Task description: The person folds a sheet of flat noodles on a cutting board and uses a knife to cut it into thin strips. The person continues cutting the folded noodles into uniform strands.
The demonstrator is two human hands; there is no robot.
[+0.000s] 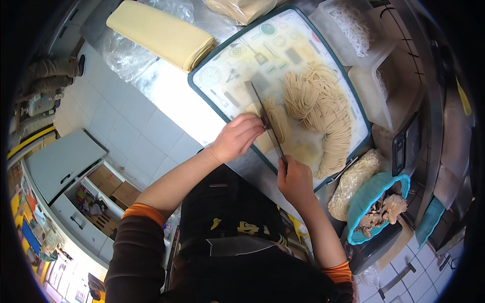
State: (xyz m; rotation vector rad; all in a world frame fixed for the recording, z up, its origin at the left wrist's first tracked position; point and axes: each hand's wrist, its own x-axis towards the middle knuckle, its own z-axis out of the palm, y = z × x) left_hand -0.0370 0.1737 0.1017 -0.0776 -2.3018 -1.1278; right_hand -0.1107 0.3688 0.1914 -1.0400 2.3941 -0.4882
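Note:
My right hand (297,183) grips the handle of a kitchen knife (261,104), whose long blade points away from me across the cutting board. Curled fingers of my left hand (240,134) hold a folded, pale-yellow food sheet (264,142), apparently bean curd, close against the blade's left side. Freshly cut strips (279,121) lie just right of the knife. Farther right, a large heap of thin shreds (322,110) curves down the board. The cutting board (210,92) has a dark green rim and printed kitchen-tool pictures. Part of the sheet is hidden by my left hand and the blade.
A thick folded stack of yellow sheets (161,34) lies on plastic film beyond the board. Right are plastic tubs (373,96), one with white strands, a digital scale (407,144), a bagged food (354,185) and a turquoise basket (356,216) of mushrooms. Another person's legs (53,75) show far left.

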